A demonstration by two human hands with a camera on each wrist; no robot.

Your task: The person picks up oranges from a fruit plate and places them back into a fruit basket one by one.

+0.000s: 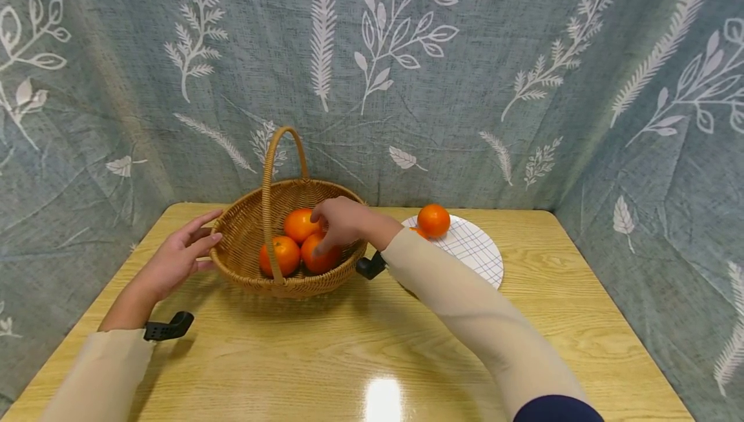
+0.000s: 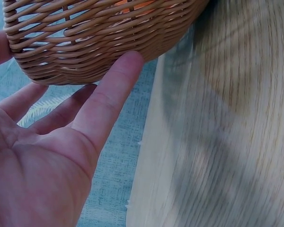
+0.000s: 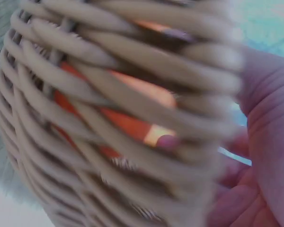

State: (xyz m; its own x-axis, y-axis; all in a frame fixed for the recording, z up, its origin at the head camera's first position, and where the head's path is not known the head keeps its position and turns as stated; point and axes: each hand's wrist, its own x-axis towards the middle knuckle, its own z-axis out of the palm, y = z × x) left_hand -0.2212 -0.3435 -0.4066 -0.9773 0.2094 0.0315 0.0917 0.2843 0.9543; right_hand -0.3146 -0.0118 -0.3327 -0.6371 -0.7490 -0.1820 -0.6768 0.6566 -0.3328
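A wicker basket (image 1: 232,263) with a tall arched handle stands on the left half of the table. Three oranges lie in it: one at the front left (image 1: 280,257), one behind (image 1: 299,224) and one on the right (image 1: 320,259). My right hand (image 1: 343,220) reaches in over the basket's right rim, its fingers and thumb curved around the right orange from above. Through the blurred weave in the right wrist view, orange peel (image 3: 128,127) and a fingertip show. My left hand (image 1: 177,257) touches the basket's left side with spread, mostly straight fingers (image 2: 111,94).
To the right, a white plate (image 1: 479,254) with a grid pattern bears an orange (image 1: 433,220); another orange (image 1: 418,232) is mostly hidden behind my right forearm. A grey-blue leaf-patterned curtain (image 1: 442,105) borders the wooden table (image 1: 279,357) at the back and sides.
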